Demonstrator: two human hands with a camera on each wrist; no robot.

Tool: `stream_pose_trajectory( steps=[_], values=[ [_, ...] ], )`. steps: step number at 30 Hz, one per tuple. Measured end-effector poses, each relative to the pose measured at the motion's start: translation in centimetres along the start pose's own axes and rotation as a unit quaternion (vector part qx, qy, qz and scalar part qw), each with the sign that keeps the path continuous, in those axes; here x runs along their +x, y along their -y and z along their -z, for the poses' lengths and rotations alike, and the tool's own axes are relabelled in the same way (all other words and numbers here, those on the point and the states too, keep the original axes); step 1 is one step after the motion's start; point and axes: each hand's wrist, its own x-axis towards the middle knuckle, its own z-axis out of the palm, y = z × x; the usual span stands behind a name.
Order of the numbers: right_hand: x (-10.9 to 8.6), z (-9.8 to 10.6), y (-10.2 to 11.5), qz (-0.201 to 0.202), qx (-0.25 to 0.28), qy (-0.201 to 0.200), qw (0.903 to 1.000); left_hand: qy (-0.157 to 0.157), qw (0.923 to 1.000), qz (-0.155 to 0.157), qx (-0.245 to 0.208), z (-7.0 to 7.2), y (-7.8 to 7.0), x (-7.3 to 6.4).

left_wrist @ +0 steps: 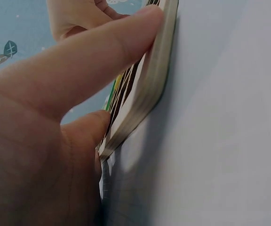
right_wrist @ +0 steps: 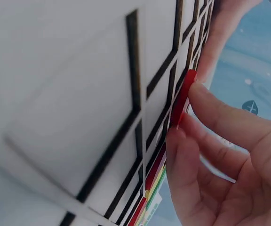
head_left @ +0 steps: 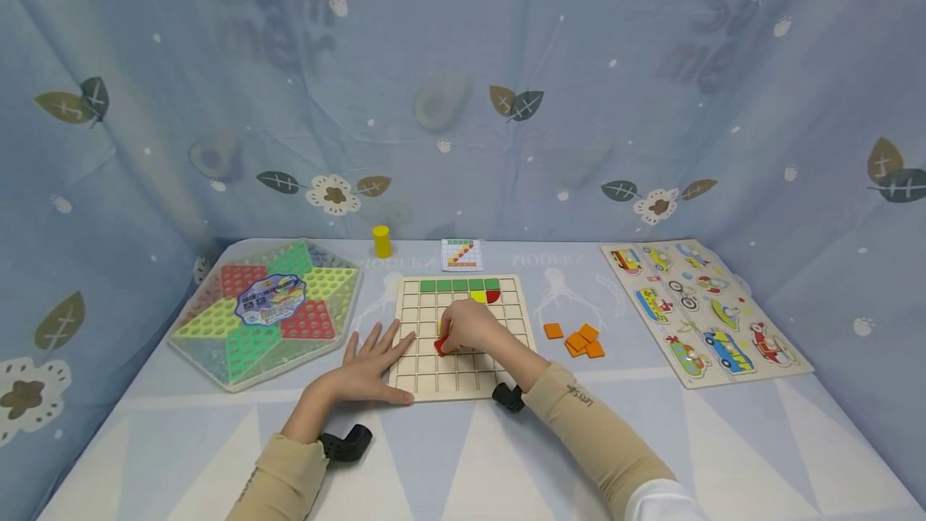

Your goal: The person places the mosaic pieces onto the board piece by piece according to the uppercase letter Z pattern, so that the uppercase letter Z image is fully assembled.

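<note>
A wooden grid board (head_left: 427, 384) lies flat before me. Along its far rows sit several green squares (head_left: 460, 285), a yellow piece (head_left: 477, 296) and a red rounded piece (head_left: 493, 296). With thumb and fingers my right hand (head_left: 469, 325) pinches a small red tile (right_wrist: 183, 96) at a cell left of the board's middle; the hand hides part of the grid. My left hand (head_left: 369, 372) rests with spread fingers at the board's left edge, its thumb against the near left corner (left_wrist: 161, 61).
Several orange squares (head_left: 579, 340) lie right of the board. A pattern card (head_left: 461, 264) and a yellow cylinder (head_left: 382, 241) stand behind it. To the left is a hexagonal peg-game box (head_left: 246, 360); at right lies a vehicle picture puzzle (head_left: 698, 312).
</note>
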Motion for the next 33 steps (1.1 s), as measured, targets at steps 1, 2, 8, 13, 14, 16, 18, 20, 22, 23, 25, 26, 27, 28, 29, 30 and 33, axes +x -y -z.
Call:
stream_pose_trajectory(
  steps=[1,2,8,13,14,16,18,20,22,23,25,26,27,28,29,30,33],
  values=[
    [0.0,0.0,0.0,-0.007,0.000,-0.002,1.0000,0.001,1.0000,0.000,0.000,0.0,0.0,0.0],
    [-0.1,-0.1,0.0,-0.012,0.000,-0.005,0.9999,0.001,1.0000,0.000,-0.001,0.0,0.0,0.0],
    [0.2,-0.3,-0.1,-0.004,-0.015,-0.028,0.9995,-0.001,1.0000,0.000,0.001,-0.1,0.2,0.1],
    [0.4,-0.1,-0.4,0.005,-0.002,-0.022,0.9997,-0.001,1.0000,0.000,0.000,-0.1,0.2,0.1],
    [0.4,0.1,-0.6,0.005,0.009,-0.021,0.9997,-0.001,1.0000,0.001,0.001,-0.1,0.3,0.1],
    [0.3,0.6,-1.2,0.003,0.033,-0.023,0.9992,0.000,1.0000,0.001,0.000,-0.1,0.3,0.1],
    [0.1,1.4,-2.0,-0.008,0.063,-0.032,0.9975,0.001,1.0000,-0.001,-0.002,-0.1,0.2,0.1],
    [-0.2,2.2,-3.1,-0.016,0.090,-0.048,0.9947,0.002,1.0000,-0.003,-0.004,-0.1,0.2,0.1],
    [-0.6,3.0,-4.3,-0.024,0.116,-0.065,0.9908,0.001,1.0000,-0.004,-0.009,-0.1,0.1,0.1],
    [-0.8,3.4,-5.0,-0.029,0.127,-0.073,0.9887,0.000,0.9999,-0.004,-0.010,0.0,0.1,0.1],
    [-1.2,3.9,-6.5,-0.037,0.150,-0.088,0.9840,0.001,0.9999,-0.002,-0.011,0.0,0.1,0.1],
    [-1.5,4.2,-7.3,-0.045,0.162,-0.094,0.9814,0.001,0.9999,-0.001,-0.010,0.0,0.1,0.1],
    [-1.7,4.4,-8.2,-0.056,0.174,-0.099,0.9782,0.001,1.0000,-0.001,-0.009,0.0,0.1,0.1],
    [-2.1,4.6,-9.0,-0.067,0.184,-0.103,0.9753,0.002,1.0000,0.000,-0.008,0.0,0.0,0.1],
    [-2.4,4.8,-9.9,-0.074,0.195,-0.108,0.9720,0.002,1.0000,0.001,-0.007,0.0,0.0,0.1],
    [-2.8,5.0,-10.7,-0.084,0.207,-0.112,0.9682,0.002,1.0000,0.001,-0.006,0.0,0.1,0.1],
    [-4.1,5.6,-13.1,-0.105,0.223,-0.129,0.9604,0.002,1.0000,0.001,-0.007,0.0,0.0,0.0]
  ],
)
